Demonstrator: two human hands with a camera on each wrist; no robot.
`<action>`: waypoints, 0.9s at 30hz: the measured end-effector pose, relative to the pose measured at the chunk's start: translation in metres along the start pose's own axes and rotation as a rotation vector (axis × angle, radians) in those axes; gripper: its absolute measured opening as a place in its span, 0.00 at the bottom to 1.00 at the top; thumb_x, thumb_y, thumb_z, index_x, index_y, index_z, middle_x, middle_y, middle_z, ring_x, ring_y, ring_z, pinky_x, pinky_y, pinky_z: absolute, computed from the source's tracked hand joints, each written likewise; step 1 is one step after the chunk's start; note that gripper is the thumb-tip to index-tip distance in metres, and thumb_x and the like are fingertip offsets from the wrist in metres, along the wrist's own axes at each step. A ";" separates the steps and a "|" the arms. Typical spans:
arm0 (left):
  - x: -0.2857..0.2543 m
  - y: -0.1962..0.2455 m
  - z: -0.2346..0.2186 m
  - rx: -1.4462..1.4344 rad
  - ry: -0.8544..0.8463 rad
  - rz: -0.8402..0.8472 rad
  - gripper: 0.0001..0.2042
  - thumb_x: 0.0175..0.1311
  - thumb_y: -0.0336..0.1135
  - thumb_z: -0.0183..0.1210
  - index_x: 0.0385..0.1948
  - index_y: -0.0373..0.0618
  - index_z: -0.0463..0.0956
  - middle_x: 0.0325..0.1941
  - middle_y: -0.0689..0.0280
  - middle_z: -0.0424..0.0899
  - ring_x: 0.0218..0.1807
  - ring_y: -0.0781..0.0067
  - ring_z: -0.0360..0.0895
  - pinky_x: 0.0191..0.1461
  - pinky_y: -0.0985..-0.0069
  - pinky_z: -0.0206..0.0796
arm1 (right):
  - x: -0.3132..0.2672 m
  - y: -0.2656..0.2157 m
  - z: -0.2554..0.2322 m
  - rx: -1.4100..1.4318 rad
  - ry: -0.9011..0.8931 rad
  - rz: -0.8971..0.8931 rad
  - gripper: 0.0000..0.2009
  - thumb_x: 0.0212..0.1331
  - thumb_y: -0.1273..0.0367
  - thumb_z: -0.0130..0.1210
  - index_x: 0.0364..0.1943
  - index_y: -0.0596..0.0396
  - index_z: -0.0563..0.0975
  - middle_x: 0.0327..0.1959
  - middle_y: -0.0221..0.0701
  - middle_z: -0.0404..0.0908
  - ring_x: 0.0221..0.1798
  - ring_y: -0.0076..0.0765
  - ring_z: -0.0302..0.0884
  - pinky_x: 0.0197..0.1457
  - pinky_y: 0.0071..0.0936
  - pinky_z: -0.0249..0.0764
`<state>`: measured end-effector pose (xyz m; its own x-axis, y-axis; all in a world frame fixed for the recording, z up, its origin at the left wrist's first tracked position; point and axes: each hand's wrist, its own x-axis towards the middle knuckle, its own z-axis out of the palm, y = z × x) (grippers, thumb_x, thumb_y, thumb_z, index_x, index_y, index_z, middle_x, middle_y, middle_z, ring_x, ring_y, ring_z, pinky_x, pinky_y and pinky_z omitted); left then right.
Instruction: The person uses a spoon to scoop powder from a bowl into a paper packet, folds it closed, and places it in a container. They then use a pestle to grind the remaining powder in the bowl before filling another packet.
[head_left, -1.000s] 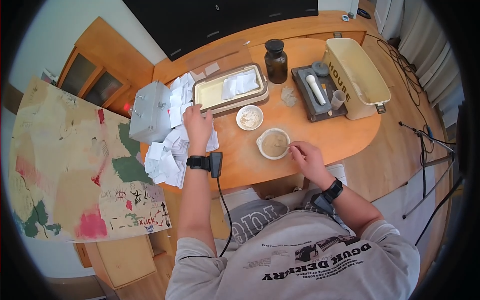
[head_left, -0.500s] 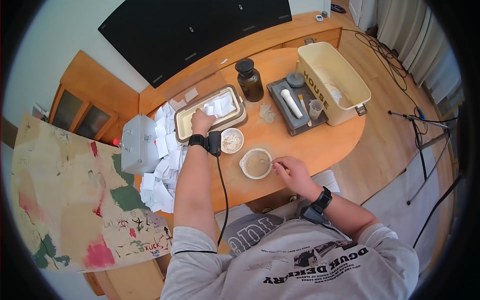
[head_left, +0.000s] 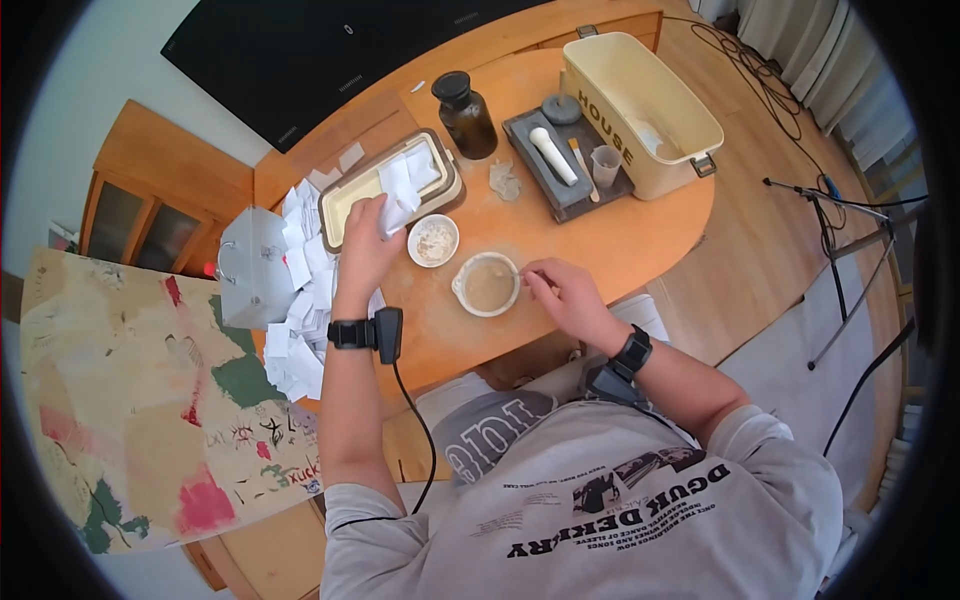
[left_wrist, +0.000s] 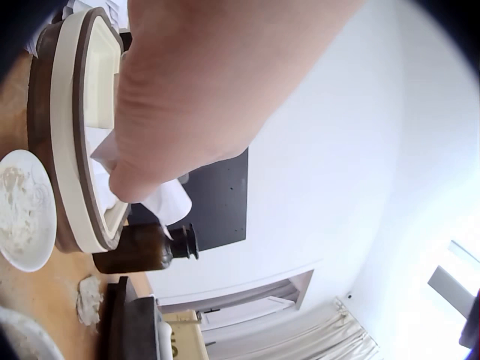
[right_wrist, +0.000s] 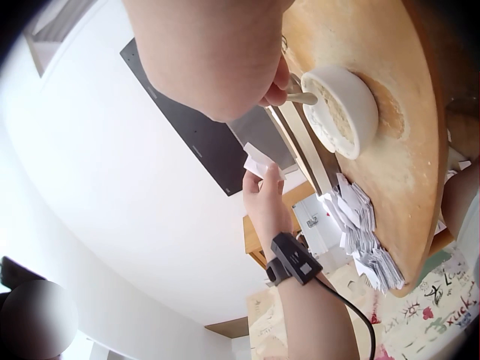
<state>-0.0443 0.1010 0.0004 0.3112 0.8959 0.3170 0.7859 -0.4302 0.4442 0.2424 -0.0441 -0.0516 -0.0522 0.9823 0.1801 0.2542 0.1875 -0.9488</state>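
Observation:
My left hand (head_left: 364,250) pinches a white paper piece (head_left: 398,205) above the near edge of the cream tray (head_left: 333,205), where more white papers lie. In the right wrist view the left hand (right_wrist: 264,199) holds the paper (right_wrist: 259,161) up between thumb and fingers. My right hand (head_left: 570,297) pinches the handle of a small spoon (right_wrist: 301,98) resting in the white bowl (right_wrist: 364,112), which holds a beige powder or paste (head_left: 489,284). A smaller white dish (head_left: 434,241) with pale residue stands between the bowl and the tray.
Heaped white papers (head_left: 300,320) lie beside a silver case (head_left: 252,268) at the left. Behind the bowls stand a dark bottle (head_left: 467,120), a crumpled clear piece (head_left: 504,181), a dark tray (head_left: 560,212) with a white pestle (head_left: 553,157), and a cream HOUSE bin (head_left: 640,110).
My left hand has gone to the tray and come back toward me with a paper in its fingers. The right hand has stayed at the bowl with the spoon. The head view has shifted.

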 end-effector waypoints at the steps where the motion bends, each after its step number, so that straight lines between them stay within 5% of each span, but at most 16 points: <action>1: -0.010 0.010 -0.003 -0.002 -0.002 -0.003 0.26 0.54 0.25 0.67 0.58 0.38 0.73 0.54 0.53 0.76 0.57 0.50 0.76 0.62 0.65 0.69 | 0.001 0.000 0.000 0.019 -0.005 -0.004 0.09 0.69 0.69 0.55 0.43 0.62 0.80 0.36 0.44 0.83 0.38 0.49 0.82 0.41 0.36 0.78; 8: -0.059 0.054 -0.001 0.061 -0.217 0.230 0.22 0.50 0.25 0.66 0.50 0.38 0.76 0.49 0.52 0.76 0.53 0.46 0.75 0.57 0.59 0.69 | 0.010 0.008 0.013 -0.074 0.013 -0.167 0.08 0.68 0.70 0.55 0.43 0.61 0.80 0.37 0.46 0.82 0.39 0.54 0.81 0.42 0.39 0.78; 11: -0.067 0.062 0.003 0.087 -0.327 0.215 0.20 0.48 0.24 0.65 0.47 0.38 0.77 0.46 0.53 0.75 0.51 0.48 0.75 0.55 0.58 0.69 | 0.010 0.016 0.018 -0.148 0.026 -0.185 0.08 0.69 0.70 0.55 0.44 0.61 0.80 0.37 0.41 0.83 0.34 0.41 0.83 0.39 0.32 0.78; 14: -0.067 0.069 0.001 0.139 -0.412 0.183 0.21 0.49 0.24 0.66 0.49 0.39 0.76 0.48 0.54 0.74 0.54 0.48 0.73 0.58 0.59 0.69 | 0.004 0.014 0.019 -0.104 -0.013 -0.101 0.08 0.68 0.70 0.56 0.42 0.62 0.80 0.35 0.47 0.82 0.37 0.55 0.81 0.42 0.40 0.77; 17: -0.065 0.077 0.000 0.184 -0.375 0.254 0.14 0.48 0.23 0.63 0.40 0.37 0.76 0.44 0.53 0.75 0.50 0.48 0.74 0.54 0.57 0.69 | 0.000 0.013 0.018 -0.023 0.008 -0.085 0.09 0.68 0.70 0.56 0.42 0.63 0.80 0.34 0.46 0.83 0.35 0.53 0.81 0.40 0.39 0.77; 27: -0.048 0.085 0.011 0.393 -0.400 0.353 0.09 0.55 0.23 0.58 0.38 0.37 0.77 0.46 0.54 0.77 0.52 0.51 0.73 0.55 0.58 0.69 | -0.005 0.011 0.011 -0.001 0.020 -0.064 0.09 0.68 0.70 0.56 0.43 0.62 0.81 0.34 0.44 0.83 0.32 0.48 0.81 0.38 0.37 0.76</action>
<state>0.0137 0.0230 0.0133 0.7005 0.7134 0.0181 0.7134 -0.7007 0.0082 0.2349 -0.0474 -0.0656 -0.0488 0.9682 0.2453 0.2519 0.2495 -0.9350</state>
